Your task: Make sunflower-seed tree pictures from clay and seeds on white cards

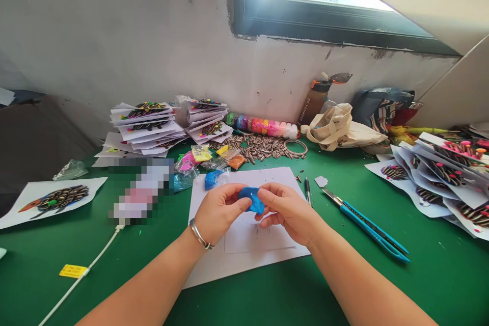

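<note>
Both my hands meet over a white sheet of paper (244,260) on the green table (267,295). My left hand (218,211), with a metal bracelet on its wrist, and my right hand (287,209) pinch a lump of blue clay (252,198) between their fingertips. A smaller white card (255,238) with faint pencil lines lies under the hands. Small bags of coloured clay (202,160), pink, yellow, orange and blue, lie just beyond the sheet.
A pile of sunflower seeds (263,146) and a row of clay pots (263,126) sit near the wall. Stacks of finished seed pictures (147,125) lie at back left and right (446,173). Blue utility knives (367,224), a pen (307,189), a white cable (76,280).
</note>
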`<state>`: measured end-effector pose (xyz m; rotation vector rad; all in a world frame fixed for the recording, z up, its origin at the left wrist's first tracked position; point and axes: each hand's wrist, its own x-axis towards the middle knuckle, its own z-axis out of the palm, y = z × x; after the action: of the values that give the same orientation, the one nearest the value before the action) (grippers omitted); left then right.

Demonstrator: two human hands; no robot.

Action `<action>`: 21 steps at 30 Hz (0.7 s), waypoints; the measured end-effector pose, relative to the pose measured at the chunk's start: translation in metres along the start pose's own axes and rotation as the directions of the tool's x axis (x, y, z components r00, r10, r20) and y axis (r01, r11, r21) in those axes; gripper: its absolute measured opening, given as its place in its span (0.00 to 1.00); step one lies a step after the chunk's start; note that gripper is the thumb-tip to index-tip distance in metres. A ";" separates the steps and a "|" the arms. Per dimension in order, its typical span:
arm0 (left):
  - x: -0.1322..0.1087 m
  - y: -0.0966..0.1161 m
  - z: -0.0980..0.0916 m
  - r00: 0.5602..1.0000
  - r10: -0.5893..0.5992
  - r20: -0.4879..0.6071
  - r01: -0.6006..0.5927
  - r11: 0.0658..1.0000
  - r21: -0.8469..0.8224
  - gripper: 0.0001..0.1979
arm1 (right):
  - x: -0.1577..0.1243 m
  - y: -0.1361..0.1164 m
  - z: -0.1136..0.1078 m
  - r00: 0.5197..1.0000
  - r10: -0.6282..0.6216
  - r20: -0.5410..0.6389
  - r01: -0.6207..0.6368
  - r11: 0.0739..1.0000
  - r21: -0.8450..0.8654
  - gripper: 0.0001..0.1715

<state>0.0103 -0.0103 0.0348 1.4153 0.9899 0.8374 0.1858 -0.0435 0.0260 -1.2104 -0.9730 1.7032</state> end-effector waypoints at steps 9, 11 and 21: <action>0.000 0.000 -0.002 0.991 -0.024 0.135 0.040 0.992 -0.119 0.14 | 0.001 0.004 0.000 0.991 -0.073 0.113 0.078 0.996 -0.040 0.12; 0.001 0.000 -0.002 0.992 -0.043 0.116 0.057 0.991 -0.117 0.16 | 0.001 0.003 -0.002 0.989 -0.103 0.106 0.108 0.993 -0.044 0.11; 0.000 -0.001 -0.002 0.997 -0.069 0.036 0.071 0.995 -0.074 0.15 | 0.000 -0.001 -0.005 0.995 -0.089 0.051 0.095 0.989 -0.112 0.09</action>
<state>0.0087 -0.0091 0.0344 1.3190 0.9675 0.7889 0.1912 -0.0425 0.0252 -1.1854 -1.1505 1.6273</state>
